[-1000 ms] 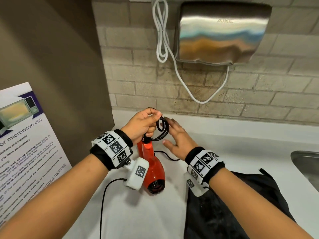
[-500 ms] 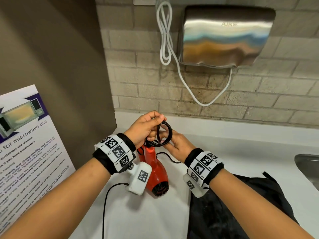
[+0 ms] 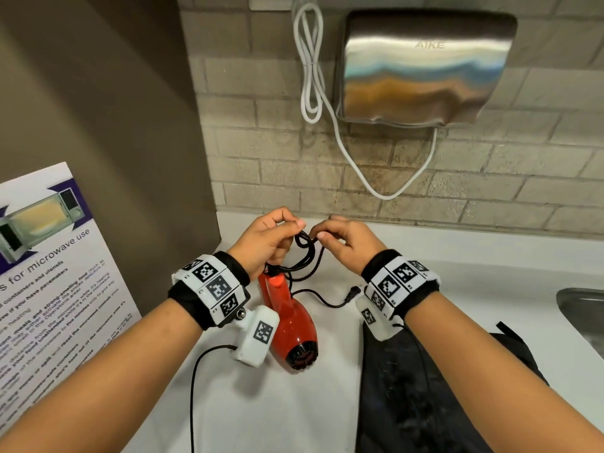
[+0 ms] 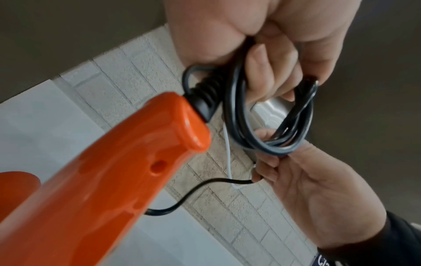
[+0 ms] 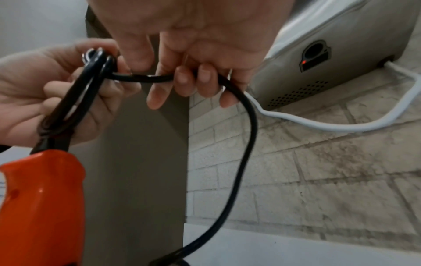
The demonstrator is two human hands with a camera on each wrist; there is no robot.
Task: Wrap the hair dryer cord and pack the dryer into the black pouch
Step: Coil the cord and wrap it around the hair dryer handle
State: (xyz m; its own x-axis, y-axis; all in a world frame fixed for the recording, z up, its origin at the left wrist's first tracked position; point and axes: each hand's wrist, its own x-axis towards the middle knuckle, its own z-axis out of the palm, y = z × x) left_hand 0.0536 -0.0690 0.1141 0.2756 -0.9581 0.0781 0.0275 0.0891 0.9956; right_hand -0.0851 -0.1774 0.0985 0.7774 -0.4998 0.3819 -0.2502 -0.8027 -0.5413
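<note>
The red hair dryer (image 3: 291,325) hangs over the white counter, handle up, nozzle toward me. Its black cord (image 3: 307,253) is gathered into loops above the handle (image 4: 127,162). My left hand (image 3: 268,240) grips those cord loops (image 4: 268,115) near the strain relief. To the right, my right hand (image 3: 346,243) pinches a loose stretch of the cord (image 5: 145,78) close to the loops. The free end with the plug (image 3: 354,293) lies on the counter. The black pouch (image 3: 425,393) lies flat under my right forearm.
A steel hand dryer (image 3: 425,67) with a white cable (image 3: 310,70) hangs on the brick wall behind. A brown side wall and a microwave notice (image 3: 49,282) stand at the left. A sink edge (image 3: 581,312) shows at the far right. A thin black wire (image 3: 196,387) trails from my left wrist camera.
My right hand went from open fingers beside the loops to pinching the cord and pulling it rightward. The plug end now lies in view on the counter.
</note>
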